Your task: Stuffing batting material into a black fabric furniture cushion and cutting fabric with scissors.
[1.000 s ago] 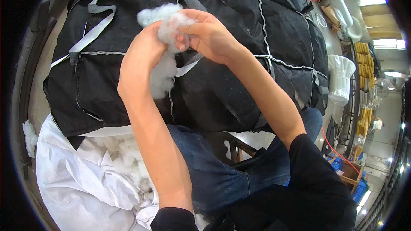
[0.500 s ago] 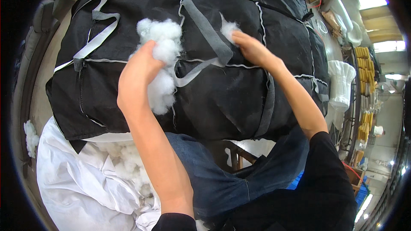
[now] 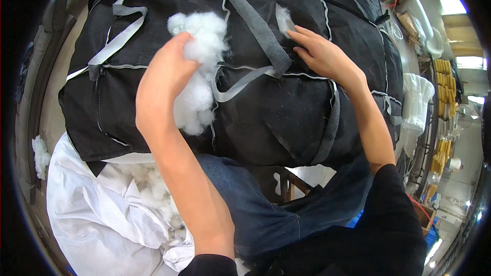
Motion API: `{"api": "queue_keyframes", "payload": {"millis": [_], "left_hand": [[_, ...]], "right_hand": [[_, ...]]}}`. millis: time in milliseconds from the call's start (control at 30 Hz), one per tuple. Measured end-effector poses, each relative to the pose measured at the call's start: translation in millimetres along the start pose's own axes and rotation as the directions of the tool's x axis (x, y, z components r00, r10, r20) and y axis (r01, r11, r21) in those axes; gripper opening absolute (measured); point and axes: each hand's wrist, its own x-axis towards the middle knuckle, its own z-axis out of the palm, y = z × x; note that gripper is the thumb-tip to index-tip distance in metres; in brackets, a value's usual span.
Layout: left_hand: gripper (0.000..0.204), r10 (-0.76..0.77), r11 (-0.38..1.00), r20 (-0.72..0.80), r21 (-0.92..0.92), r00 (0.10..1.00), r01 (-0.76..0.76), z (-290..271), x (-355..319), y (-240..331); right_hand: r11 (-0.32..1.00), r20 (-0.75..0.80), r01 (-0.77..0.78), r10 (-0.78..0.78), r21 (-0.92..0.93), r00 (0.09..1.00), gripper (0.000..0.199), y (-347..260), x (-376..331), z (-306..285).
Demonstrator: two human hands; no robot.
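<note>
A large black fabric cushion cover with white seam edges and grey strips lies across my lap. My left hand is closed on a clump of white fibre stuffing, which runs down along the middle seam. Right of that, a small slit in the black cloth shows white filling inside. The fingertips of my right hand are at the slit's lower end, fingers apart and nothing visible between them. A grey strip lies between my hands.
A white sack holding more stuffing stands at the lower left. A loose tuft rests by grey padded pieces at the far left. On the right are a clear plastic-wrapped roll and yellow bundles.
My right hand has drawn back slightly from the slit, and its fingers have spread. The white tuft there now sits lower inside the slit. My left hand keeps its stuffing.
</note>
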Motion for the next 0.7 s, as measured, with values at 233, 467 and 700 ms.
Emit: {"api": "queue_keyframes", "payload": {"millis": [233, 467, 700], "left_hand": [[0.034, 0.22, 0.956, -0.034, -0.193, 0.975, -0.223, -2.6, -0.5, 20.7], [0.033, 0.112, 0.968, 0.129, -0.239, 0.985, -0.079, -12.8, -11.3, 11.6], [0.061, 0.443, 0.818, -0.314, -0.243, 0.84, -0.522, 27.2, -12.3, 8.6]], "right_hand": [[0.738, -0.392, 0.389, -0.182, 0.552, 0.902, 0.079, -105.4, 21.6, 14.8], [0.366, -0.235, 0.23, -0.033, 0.902, 0.971, 0.022, -105.3, 47.6, 35.4], [-0.205, -0.012, 0.006, -0.029, 0.979, 1.0, 0.02, -106.1, 39.6, 49.5]]}}
